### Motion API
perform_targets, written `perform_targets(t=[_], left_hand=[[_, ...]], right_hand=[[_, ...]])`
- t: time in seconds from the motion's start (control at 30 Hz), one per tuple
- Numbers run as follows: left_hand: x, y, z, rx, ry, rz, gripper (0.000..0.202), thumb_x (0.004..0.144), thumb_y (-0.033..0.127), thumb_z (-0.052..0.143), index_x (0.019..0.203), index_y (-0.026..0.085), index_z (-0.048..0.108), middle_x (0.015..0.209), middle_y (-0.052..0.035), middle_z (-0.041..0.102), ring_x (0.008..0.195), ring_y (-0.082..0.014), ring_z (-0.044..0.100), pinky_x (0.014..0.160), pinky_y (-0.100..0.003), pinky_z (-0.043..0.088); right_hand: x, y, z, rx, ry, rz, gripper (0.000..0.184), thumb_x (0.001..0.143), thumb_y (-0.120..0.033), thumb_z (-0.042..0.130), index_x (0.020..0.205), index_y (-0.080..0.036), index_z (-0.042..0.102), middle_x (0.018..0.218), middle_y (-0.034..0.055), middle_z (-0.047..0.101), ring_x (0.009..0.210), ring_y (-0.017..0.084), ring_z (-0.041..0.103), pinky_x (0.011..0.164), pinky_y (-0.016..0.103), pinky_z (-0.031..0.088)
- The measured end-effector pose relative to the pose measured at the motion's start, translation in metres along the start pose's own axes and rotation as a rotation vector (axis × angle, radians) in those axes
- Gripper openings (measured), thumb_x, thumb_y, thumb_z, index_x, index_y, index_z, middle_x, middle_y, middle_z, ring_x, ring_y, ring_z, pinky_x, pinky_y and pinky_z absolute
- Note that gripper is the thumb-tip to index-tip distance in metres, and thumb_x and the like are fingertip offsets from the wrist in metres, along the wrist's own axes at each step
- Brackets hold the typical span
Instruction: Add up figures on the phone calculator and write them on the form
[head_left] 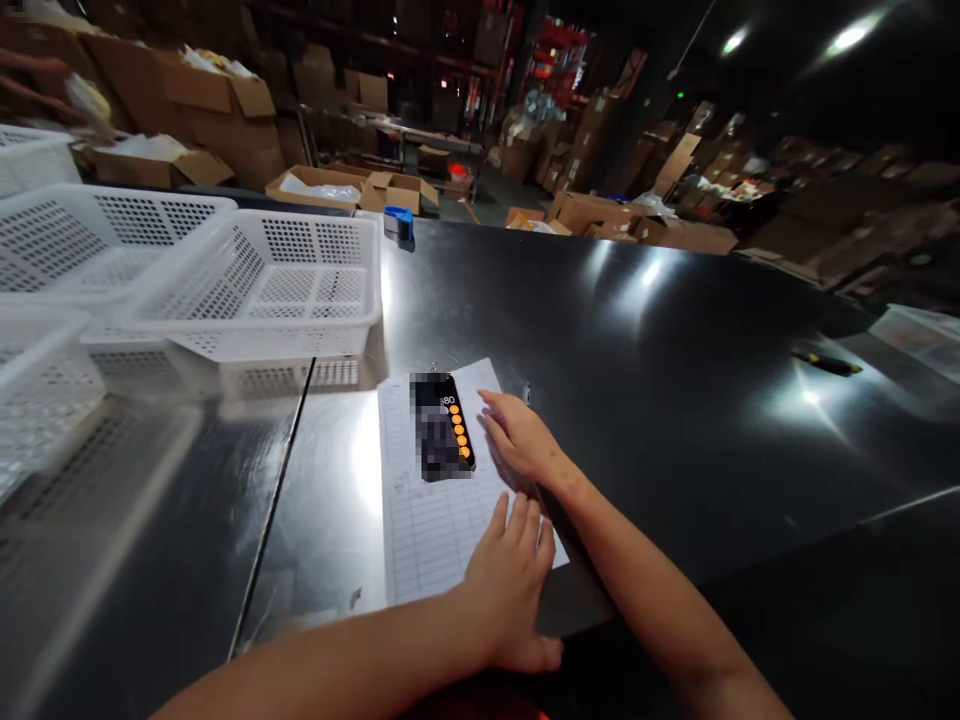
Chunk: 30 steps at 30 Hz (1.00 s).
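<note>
A phone (466, 458) with a calculator on its screen, partly blurred out, lies on a sheet of paper (424, 545) printed with a ruled table. My left hand (510, 575) rests palm down over the lower right of the sheet, fingers spread and thumb apart. Just beyond it, my right hand (525, 438) is at the paper's right edge, beside the phone. Two of its fingertips point left and stand apart; its other fingers are hidden. A small shiny object (527, 393) shows behind that hand, too little of it visible to name.
White perforated plastic baskets (259, 325) stand on the left of the metal table (645, 400). A blue-and-dark item (399, 224) sits at the far edge. A yellow-and-black tool (827, 363) lies on the right. Cardboard boxes (592, 212) stand beyond; another person's arm (34, 80) shows upper left.
</note>
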<state>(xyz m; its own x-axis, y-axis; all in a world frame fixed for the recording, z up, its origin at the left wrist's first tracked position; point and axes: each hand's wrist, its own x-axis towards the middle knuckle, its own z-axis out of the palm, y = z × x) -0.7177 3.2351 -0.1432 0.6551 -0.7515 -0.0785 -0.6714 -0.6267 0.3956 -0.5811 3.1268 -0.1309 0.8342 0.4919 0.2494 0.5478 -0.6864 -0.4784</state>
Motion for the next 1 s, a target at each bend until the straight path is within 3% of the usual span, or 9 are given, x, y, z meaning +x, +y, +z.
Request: perform_targets(t=[0.1,0.17,0.43,0.6,1.0], left_hand=[[-0.001,0.001,-0.001,-0.045,-0.043,0.002,0.109,0.08,0.064,0.063,0.153,-0.006,0.021,0.156,-0.0312,-0.006,0.145,-0.0392,-0.018,0.124,-0.054,-0.004],[-0.001,0.002,-0.002,-0.075,-0.048,-0.002,0.109,0.08,0.063,0.064,0.153,-0.005,0.021,0.155,-0.0305,-0.009,0.144,-0.0378,-0.022,0.123,-0.054,-0.006],[-0.004,0.0,-0.006,-0.205,-0.06,-0.008,0.103,0.083,0.066,0.058,0.157,0.005,0.018,0.156,-0.0249,-0.013,0.144,-0.0341,-0.022,0.121,-0.057,-0.007],[-0.004,-0.002,-0.004,-0.195,-0.073,-0.017,0.104,0.083,0.067,0.057,0.157,0.007,0.015,0.157,-0.0211,-0.012,0.145,-0.0344,-0.021,0.12,-0.058,-0.007],[-0.004,-0.003,-0.007,-0.195,-0.083,-0.009,0.106,0.084,0.075,0.049,0.157,0.007,0.014,0.156,-0.0224,-0.013,0.144,-0.0343,-0.023,0.12,-0.059,-0.007]], right_hand=[[0.0,0.028,0.002,-0.072,-0.051,0.039,0.044,0.096,-0.022,0.046,0.138,-0.01,0.051,0.133,0.0156,0.06,0.122,0.025,0.056,0.109,0.046,0.045],[-0.001,0.036,0.0,-0.085,-0.074,0.015,0.043,0.095,-0.02,0.049,0.137,-0.01,0.053,0.131,0.0148,0.061,0.121,0.025,0.057,0.108,0.046,0.044],[-0.001,0.027,-0.004,-0.09,-0.111,-0.01,0.036,0.096,-0.016,0.052,0.131,-0.013,0.058,0.126,0.011,0.062,0.12,0.024,0.054,0.106,0.044,0.042],[-0.001,0.026,-0.002,-0.11,-0.108,-0.018,0.034,0.097,-0.017,0.049,0.129,-0.015,0.06,0.127,0.0112,0.062,0.119,0.024,0.053,0.104,0.044,0.042],[-0.002,0.026,0.003,-0.14,-0.105,-0.017,0.036,0.099,-0.019,0.044,0.131,-0.016,0.06,0.128,0.0121,0.06,0.12,0.024,0.052,0.105,0.045,0.042]])
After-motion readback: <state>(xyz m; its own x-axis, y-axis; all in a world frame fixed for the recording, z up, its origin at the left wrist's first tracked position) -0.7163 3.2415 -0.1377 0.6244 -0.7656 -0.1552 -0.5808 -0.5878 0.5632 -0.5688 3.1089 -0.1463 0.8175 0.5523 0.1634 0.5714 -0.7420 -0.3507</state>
